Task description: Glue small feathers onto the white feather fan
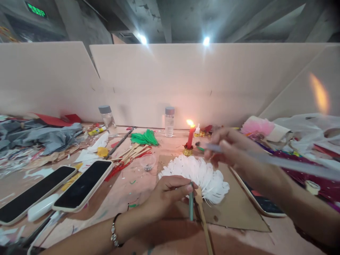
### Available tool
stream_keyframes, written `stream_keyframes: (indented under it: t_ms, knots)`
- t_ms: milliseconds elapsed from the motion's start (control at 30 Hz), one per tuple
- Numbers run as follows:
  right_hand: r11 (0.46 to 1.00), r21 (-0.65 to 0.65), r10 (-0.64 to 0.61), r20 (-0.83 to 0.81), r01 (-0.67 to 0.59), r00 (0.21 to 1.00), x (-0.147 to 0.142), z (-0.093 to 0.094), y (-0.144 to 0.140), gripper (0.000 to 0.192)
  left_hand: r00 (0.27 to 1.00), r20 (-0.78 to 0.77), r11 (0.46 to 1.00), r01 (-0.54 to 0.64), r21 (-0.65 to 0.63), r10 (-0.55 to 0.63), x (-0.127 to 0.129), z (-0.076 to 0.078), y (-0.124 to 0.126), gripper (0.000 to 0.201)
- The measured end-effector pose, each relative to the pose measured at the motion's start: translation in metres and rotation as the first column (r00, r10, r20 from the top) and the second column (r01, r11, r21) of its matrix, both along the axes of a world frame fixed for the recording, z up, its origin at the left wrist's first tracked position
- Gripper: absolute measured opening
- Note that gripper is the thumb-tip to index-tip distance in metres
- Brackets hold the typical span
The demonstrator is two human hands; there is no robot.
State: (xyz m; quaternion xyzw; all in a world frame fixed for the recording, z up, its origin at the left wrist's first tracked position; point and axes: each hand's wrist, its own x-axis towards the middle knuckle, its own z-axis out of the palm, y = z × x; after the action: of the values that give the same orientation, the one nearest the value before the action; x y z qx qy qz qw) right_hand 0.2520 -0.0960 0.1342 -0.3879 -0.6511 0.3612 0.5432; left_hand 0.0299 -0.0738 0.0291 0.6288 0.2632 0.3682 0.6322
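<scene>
My left hand (172, 193) pinches a narrow teal strip (191, 207) between thumb and fingers, just left of a wooden handle (204, 226). That handle runs up to a fan of white feathers (198, 173) lying on a piece of brown cardboard (239, 212). In my right hand (228, 145), slightly blurred, is a long translucent glue stick (287, 163). Its near end reaches back over my forearm to the right edge, and its tip points left. Behind the feathers burns a red candle (190, 137) in a gold holder (188, 150).
Two phones (83, 186) and a white case (43, 207) lie at left; another phone (265, 203) is under my right forearm. Behind stand clear bottles (169, 124), green feathers (145, 137), wooden sticks (132, 152) and a small dish (148, 163). White panels (170, 78) rise at the back.
</scene>
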Motion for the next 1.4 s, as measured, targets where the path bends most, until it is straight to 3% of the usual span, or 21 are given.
stream_keyframes:
  t_ms: [100,200,333,633,767,1400]
  knots:
    - [0.997,-0.026,-0.062,0.148,0.067,0.987,0.005,-0.042,-0.017,0.020,0.999,-0.028,0.997,0.046,0.062,-0.045,0.001,0.003,-0.002,0.042]
    - [0.996,-0.019,-0.089,0.061,0.090,0.994,0.007,-0.075,-0.034,0.023,0.996,-0.067,0.990,0.070,0.124,-0.062,0.001,0.007,-0.005,0.051]
    - [0.993,-0.047,-0.116,-0.117,0.111,0.986,0.001,-0.096,-0.050,0.019,0.991,-0.098,0.989,0.097,0.113,-0.086,0.002,0.008,-0.007,0.052]
    - [0.998,-0.011,-0.057,-0.149,0.056,0.987,-0.007,-0.111,-0.059,0.011,0.973,-0.129,0.974,0.205,0.096,-0.192,0.000,0.004,-0.005,0.049]
    - [1.000,0.012,-0.001,-0.132,0.003,0.991,-0.003,-0.116,-0.060,0.016,0.965,-0.121,0.969,0.241,0.062,-0.232,0.000,0.004,-0.006,0.047]
    - [0.999,0.050,0.014,-0.046,-0.012,0.999,0.000,-0.108,-0.063,0.024,0.967,-0.131,0.966,0.235,0.105,-0.220,-0.001,0.010,-0.008,0.042]
